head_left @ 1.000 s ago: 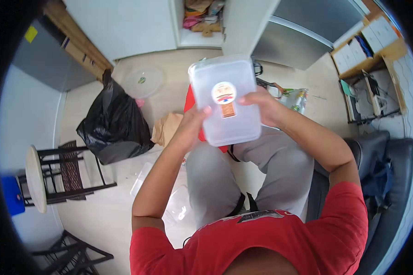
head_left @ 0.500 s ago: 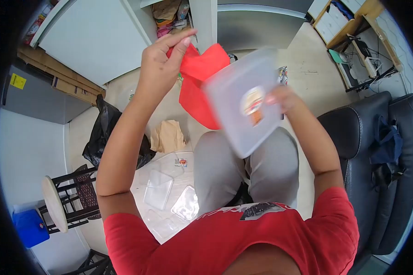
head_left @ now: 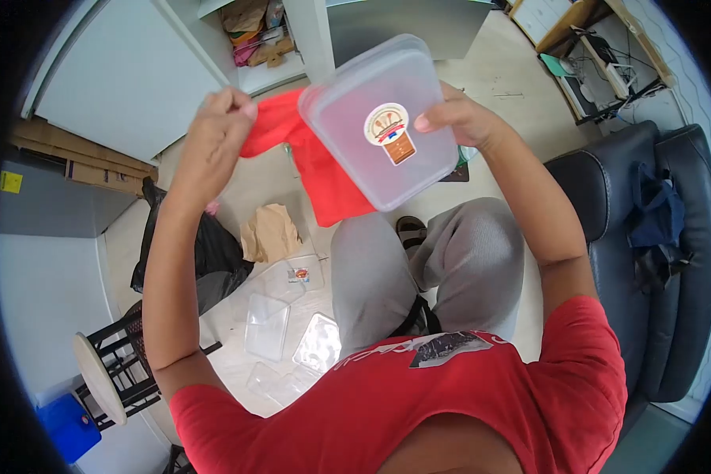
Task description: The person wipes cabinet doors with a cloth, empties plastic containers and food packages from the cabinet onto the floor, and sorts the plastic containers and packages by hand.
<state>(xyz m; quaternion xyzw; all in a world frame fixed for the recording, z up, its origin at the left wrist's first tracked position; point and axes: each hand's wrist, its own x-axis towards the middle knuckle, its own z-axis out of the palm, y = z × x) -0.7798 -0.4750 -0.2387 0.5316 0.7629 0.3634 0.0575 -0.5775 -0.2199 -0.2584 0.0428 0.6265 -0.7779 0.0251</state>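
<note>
My left hand [head_left: 217, 134] is closed, pinching one end of a red cloth [head_left: 328, 182] that stretches to the right and hangs down. My right hand [head_left: 466, 118] grips the right edge of a translucent rectangular plastic container [head_left: 344, 103], thumb on its near face and the other fingers hidden behind. The container is tilted, with a round sticker and a brown strip facing me. Part of the cloth lies behind it; whether the two touch there I cannot tell. Both are held up above my knees.
Several clear plastic containers [head_left: 267, 325] lie on the floor at lower left, near a brown paper bag [head_left: 270, 234] and a black plastic bag [head_left: 201, 245]. A stool [head_left: 101, 379] stands left, a black sofa [head_left: 608, 189] right. An open cupboard [head_left: 280, 75] is ahead.
My left hand has moved left and down, drawing the red cloth out sideways. The container has shifted up and left, turning its sticker more squarely toward me. My head view has shifted.
</note>
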